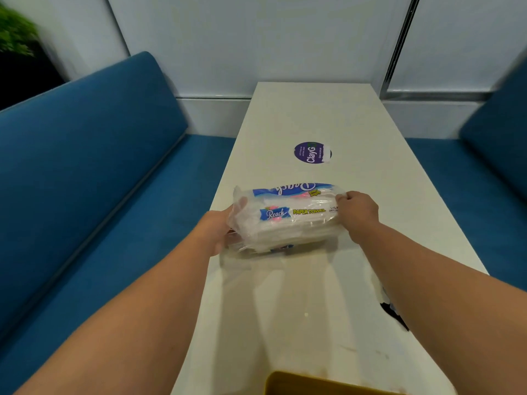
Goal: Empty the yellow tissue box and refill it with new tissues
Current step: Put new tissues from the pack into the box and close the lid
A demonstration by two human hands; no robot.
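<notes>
**Both hands on tissue pack, mid-counter**

Blue upholstered bench seats [94,155] on both sides of long white rectangular counter [322,109]. Clear plastic-wrapped pack of white paper towels with blue "Reach" label [288,216] at counter's middle, gripped at both ends. Yellow tissue box [313,384] at near counter edge, only top rim visible, well apart from pack. Left hand [221,230] cupping pack's left end, fingers curled on wrap. Right hand [358,212] pinching wrap at right end. Round purple sticker [312,152] on counter beyond pack.
</notes>
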